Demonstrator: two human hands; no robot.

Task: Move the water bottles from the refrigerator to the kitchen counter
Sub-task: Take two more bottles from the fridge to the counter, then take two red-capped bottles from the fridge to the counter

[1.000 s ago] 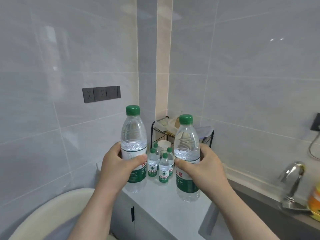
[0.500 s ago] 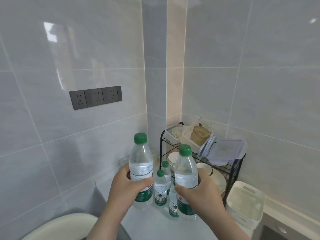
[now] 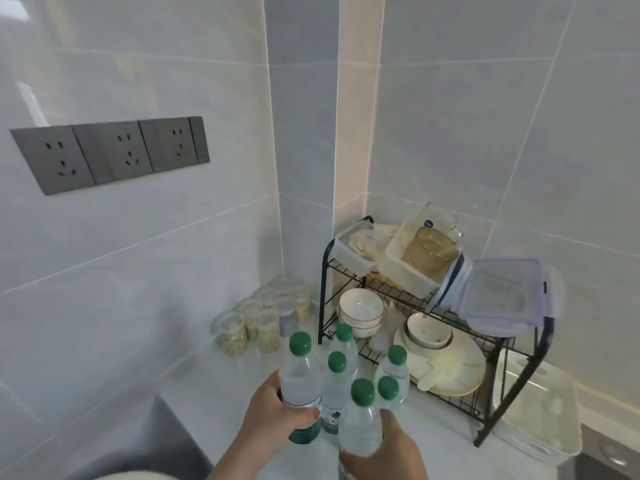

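My left hand (image 3: 273, 415) grips a clear water bottle with a green cap (image 3: 300, 379) around its label. A second green-capped bottle (image 3: 361, 426) is held in my right hand (image 3: 384, 452). Both bottles are low over the white kitchen counter (image 3: 214, 386), right beside several smaller green-capped water bottles (image 3: 337, 375) that stand in a cluster on it. I cannot tell whether the two held bottles touch the counter.
A black wire dish rack (image 3: 485, 344) with bowls, plates and plastic containers fills the corner to the right. Several small lidded jars (image 3: 242, 330) stand against the left wall. A white plastic bin (image 3: 540, 420) sits right of the rack. Grey wall sockets (image 3: 110, 154) are on the left wall.
Both hands have carried their bottles forward and down to the cluster of small bottles. The view has closed in on the counter corner and tilted downward.
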